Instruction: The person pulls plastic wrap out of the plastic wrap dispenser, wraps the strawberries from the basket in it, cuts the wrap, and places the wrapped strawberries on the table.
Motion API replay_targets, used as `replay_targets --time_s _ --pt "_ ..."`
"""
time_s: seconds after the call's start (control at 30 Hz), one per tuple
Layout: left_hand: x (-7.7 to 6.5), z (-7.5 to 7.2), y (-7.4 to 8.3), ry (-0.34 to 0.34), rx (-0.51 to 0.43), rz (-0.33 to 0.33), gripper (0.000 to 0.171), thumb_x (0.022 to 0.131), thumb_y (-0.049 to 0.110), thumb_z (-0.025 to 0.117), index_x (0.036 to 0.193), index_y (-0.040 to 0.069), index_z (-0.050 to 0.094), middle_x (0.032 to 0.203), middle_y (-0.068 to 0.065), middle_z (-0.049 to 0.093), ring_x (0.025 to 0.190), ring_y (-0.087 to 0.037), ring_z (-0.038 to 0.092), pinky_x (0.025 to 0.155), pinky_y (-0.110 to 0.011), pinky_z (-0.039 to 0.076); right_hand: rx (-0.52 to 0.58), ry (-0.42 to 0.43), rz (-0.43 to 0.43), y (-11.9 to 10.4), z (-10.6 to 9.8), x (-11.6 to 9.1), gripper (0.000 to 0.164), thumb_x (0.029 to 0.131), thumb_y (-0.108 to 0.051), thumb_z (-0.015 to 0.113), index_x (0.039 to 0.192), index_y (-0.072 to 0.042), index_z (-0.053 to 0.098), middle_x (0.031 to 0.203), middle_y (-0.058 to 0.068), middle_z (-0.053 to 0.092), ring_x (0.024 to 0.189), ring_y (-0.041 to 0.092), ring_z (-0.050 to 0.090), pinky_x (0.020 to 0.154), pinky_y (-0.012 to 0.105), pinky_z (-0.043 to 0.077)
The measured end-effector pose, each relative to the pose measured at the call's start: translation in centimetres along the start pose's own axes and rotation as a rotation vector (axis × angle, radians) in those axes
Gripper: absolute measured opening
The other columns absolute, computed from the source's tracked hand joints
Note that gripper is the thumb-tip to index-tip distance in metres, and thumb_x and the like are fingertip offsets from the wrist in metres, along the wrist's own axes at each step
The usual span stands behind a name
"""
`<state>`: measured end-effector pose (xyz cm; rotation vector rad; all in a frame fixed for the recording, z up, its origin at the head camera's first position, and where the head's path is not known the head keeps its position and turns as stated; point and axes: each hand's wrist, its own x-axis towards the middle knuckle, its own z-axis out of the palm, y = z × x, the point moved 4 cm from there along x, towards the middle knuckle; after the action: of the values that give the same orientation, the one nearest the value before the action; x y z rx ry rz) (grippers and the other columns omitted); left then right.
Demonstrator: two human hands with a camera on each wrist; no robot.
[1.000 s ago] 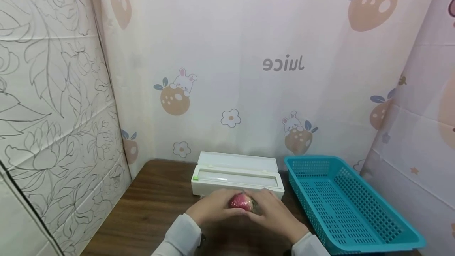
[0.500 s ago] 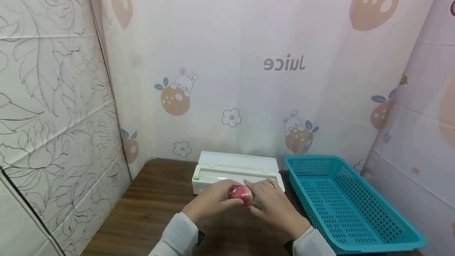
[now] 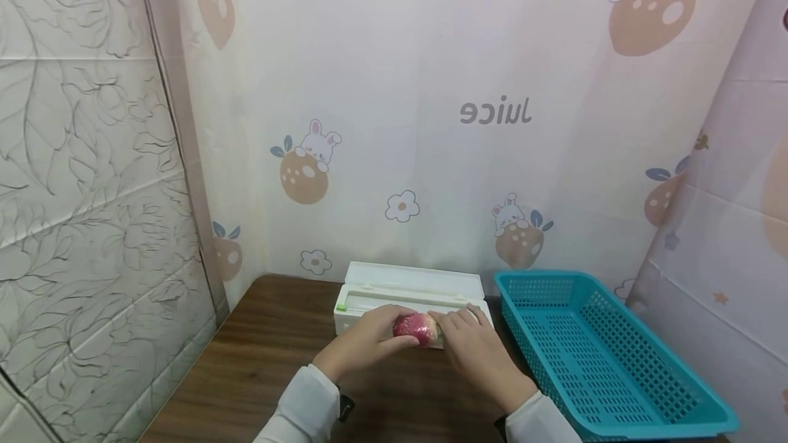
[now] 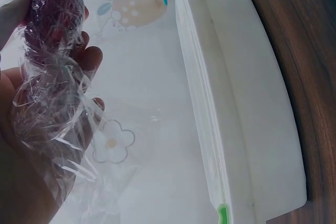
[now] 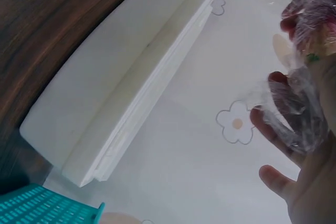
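A red-and-yellow fruit (image 3: 415, 329) wrapped in shiny cling film is held up between both hands, in front of the white cling film dispenser (image 3: 347, 322). My left hand (image 3: 363, 342) grips its left end, thumb on the near side and fingers behind. At the other end, my right hand (image 3: 475, 353) holds the fruit with fingers bent over it; its thumb is hidden in the head view. Crumpled film (image 4: 52, 108) bunches below the fruit along the left palm. More loose film (image 5: 299, 121) hangs across the right fingers, near a small green spot on the fruit.
The dispenser's lid (image 3: 414, 280) is raised against the patterned wall sheet, and a green slider (image 3: 341, 307) sits at its left end. To the right, a teal plastic basket (image 3: 659, 428) stands on the dark wooden table (image 3: 246, 374).
Both hands have lifted the wrapped fruit slightly, away from the person. The right fingers have shifted to the fruit's right end, so more of it shows.
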<state>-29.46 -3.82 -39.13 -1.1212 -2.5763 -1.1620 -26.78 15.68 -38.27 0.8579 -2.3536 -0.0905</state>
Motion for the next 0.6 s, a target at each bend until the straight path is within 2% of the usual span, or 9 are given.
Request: replay_targets --time_s 0.13,0.33,0.5,0.6 --pt "-0.1 -0.3 0.0 0.016 -0.015 -0.015 0.054 0.096 0.055 0.059 0.135 0.018 0.058 0.124 0.009 0.062 0.111 -0.004 0.057 0.098 -0.032 0.049 -0.017 0.007 -0.012 0.2 0.2 -0.1 0.031 0.086 -0.016 0.077 0.113 -0.007 0.064 0.098 0.007 0.068 0.098 0.025 0.063 0.103 0.051 0.045" --pt "-0.2 -0.5 0.1 0.066 -0.044 0.004 0.055 0.096 0.055 0.060 0.137 0.018 0.056 0.130 0.007 0.060 0.118 -0.007 0.055 0.101 -0.034 0.048 0.003 0.042 0.020 0.6 0.8 -0.3 0.020 0.091 -0.017 0.065 0.108 -0.005 0.064 0.099 0.008 0.068 0.099 0.026 0.064 0.101 0.054 0.045" --pt "-0.3 -0.6 0.2 0.095 -0.064 0.017 0.054 0.096 0.053 0.059 0.138 0.019 0.056 0.132 0.006 0.060 0.119 -0.008 0.055 0.100 -0.034 0.049 0.046 0.020 0.123 0.8 1.3 -0.7 0.013 0.097 -0.018 0.060 0.100 -0.007 0.066 0.099 0.006 0.071 0.098 0.025 0.063 0.104 0.054 0.042" --pt "-0.5 -0.6 0.4 0.104 -0.082 0.005 0.054 0.096 0.052 0.060 0.139 0.020 0.055 0.132 0.007 0.060 0.118 -0.008 0.056 0.100 -0.036 0.049 0.109 -0.017 0.204 0.7 1.7 -0.7 0.011 0.100 -0.019 0.058 0.098 -0.009 0.064 0.097 0.003 0.069 0.098 0.024 0.061 0.104 0.053 0.041"
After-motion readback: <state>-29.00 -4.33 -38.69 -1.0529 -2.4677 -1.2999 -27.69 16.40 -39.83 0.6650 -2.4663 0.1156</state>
